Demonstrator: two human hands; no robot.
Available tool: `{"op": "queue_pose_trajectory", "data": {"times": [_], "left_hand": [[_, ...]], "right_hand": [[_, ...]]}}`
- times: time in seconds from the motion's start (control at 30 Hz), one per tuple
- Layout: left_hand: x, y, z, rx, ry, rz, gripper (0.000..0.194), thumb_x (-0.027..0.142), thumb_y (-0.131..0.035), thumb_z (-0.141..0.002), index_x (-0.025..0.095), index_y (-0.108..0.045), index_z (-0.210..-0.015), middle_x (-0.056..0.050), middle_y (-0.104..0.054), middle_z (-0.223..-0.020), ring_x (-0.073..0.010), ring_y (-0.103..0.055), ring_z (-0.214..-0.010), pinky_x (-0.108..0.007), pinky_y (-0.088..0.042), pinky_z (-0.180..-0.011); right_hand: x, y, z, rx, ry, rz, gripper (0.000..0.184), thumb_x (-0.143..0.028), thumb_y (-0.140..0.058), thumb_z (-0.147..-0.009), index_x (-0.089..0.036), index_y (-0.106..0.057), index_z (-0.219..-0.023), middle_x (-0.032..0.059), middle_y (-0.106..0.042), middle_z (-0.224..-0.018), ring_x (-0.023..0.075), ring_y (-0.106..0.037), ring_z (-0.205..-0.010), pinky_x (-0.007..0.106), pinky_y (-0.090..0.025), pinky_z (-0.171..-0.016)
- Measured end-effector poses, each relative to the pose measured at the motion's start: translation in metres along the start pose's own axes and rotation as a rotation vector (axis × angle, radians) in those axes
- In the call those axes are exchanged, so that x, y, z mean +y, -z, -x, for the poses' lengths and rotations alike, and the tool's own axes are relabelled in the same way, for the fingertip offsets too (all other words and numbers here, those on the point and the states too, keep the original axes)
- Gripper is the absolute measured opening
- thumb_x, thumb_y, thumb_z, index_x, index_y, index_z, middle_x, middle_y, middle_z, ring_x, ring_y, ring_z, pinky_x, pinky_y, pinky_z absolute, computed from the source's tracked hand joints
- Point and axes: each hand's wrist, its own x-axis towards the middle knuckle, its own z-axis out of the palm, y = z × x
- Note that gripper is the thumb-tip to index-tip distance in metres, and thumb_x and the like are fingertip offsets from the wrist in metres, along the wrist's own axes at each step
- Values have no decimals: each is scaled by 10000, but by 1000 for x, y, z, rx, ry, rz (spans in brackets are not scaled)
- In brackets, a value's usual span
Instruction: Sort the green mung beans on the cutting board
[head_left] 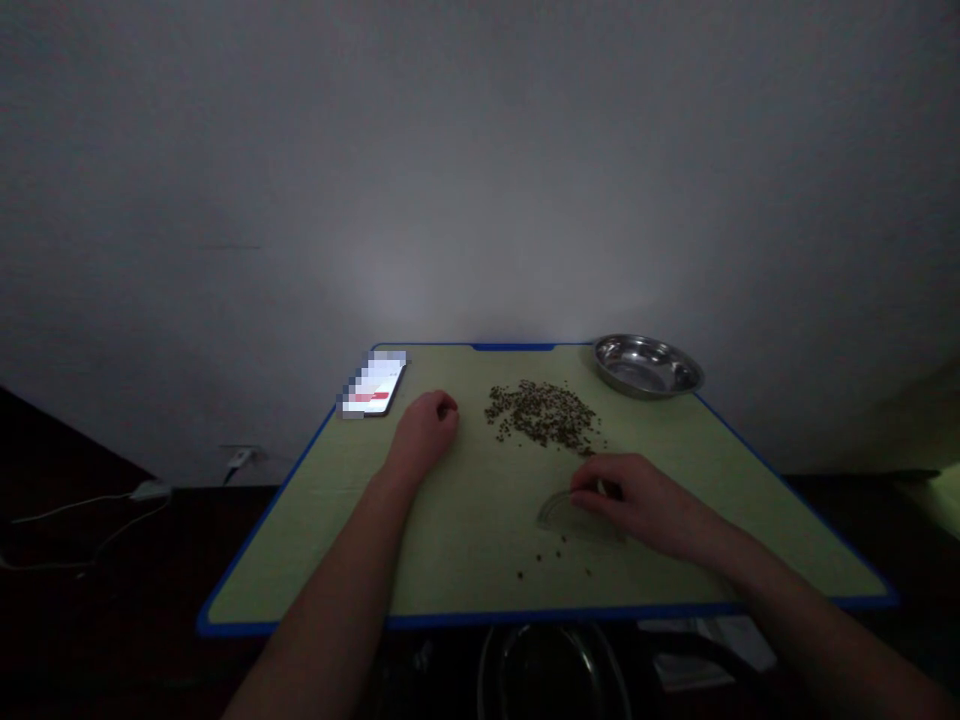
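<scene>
My left hand (429,425) rests on the table to the left of a spread pile of small dark beans or seeds (544,413). Its fingers are curled into a loose fist, and nothing shows in them. Nearer the front edge, my right hand (637,495) is closed in a pinch at the edge of a clear thing with a curved rim (553,508). Much of that thing is hidden by the hand and faint against the table, so its kind is unclear. Several loose seeds (538,558) lie scattered in front of it, towards me.
A shallow metal bowl (646,368) stands at the back right corner. At the back left lies a phone (379,385) with its screen lit. The pale table (465,560) has a blue rim and backs onto a wall. Cables (127,495) run at the lower left.
</scene>
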Motion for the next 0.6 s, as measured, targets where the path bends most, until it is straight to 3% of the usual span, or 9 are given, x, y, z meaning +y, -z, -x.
{"op": "queue_pose_trajectory", "data": {"times": [0.2,0.37,0.6], "left_hand": [[-3,-1,-1,-4,-10,-8,189,197,-466,-745,174,-640,-816,-76,-668,-865,-187,-599,-812,-314,-463,-765],[-3,-1,-1,2,-24,-8,189,203,-464,-743,175,-638,-813,-78,-665,-856,-190,-596,-797,-324,-464,-754],[-2,0,0,-11,-8,-4,183,194,-465,-744,172,-635,-808,-77,-668,-857,-188,-603,-799,-314,-470,-754]], "right_hand": [[20,8,-8,53,-20,67,182,-272,-532,-853,-179,-678,-798,31,-664,-739,155,-553,-638,271,-391,-598],[40,19,-34,94,-44,128,179,-290,-543,-846,-175,-675,-804,31,-664,-731,159,-557,-641,267,-378,-581],[41,29,-55,167,-39,233,203,-307,-527,-858,-180,-677,-810,29,-651,-719,155,-542,-628,269,-358,-574]]}}
